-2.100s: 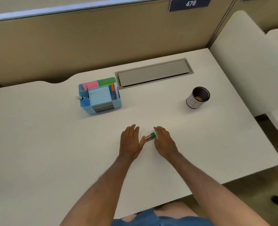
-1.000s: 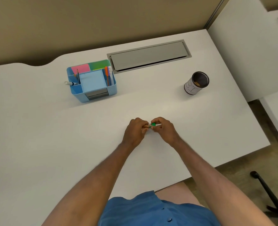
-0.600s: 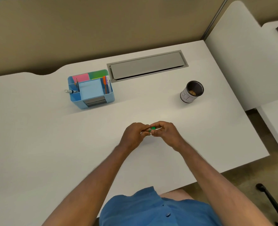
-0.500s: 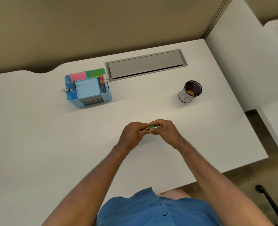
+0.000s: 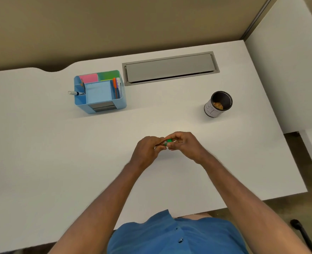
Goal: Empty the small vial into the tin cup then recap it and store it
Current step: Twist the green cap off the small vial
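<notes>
A small clear vial (image 5: 164, 143) with a green cap (image 5: 169, 140) is held between both hands above the middle of the white desk. My left hand (image 5: 147, 149) grips the vial's body, most of which its fingers hide. My right hand (image 5: 185, 145) pinches the green cap end. The tin cup (image 5: 217, 104), white-sided with a dark inside and some tan bits at its bottom, stands upright far to the right of my hands. The blue desk organiser (image 5: 100, 91) stands at the back left.
A grey cable hatch (image 5: 170, 67) is set into the desk at the back. A marker (image 5: 74, 93) sticks out of the organiser's left side. A beige partition rises behind the desk, and a white panel stands at the right. The desk's front edge is close to my body.
Both hands lifted the vial off the desk and closed around it. Over the last half second they stay together, with the right fingers shifting slightly on the cap.
</notes>
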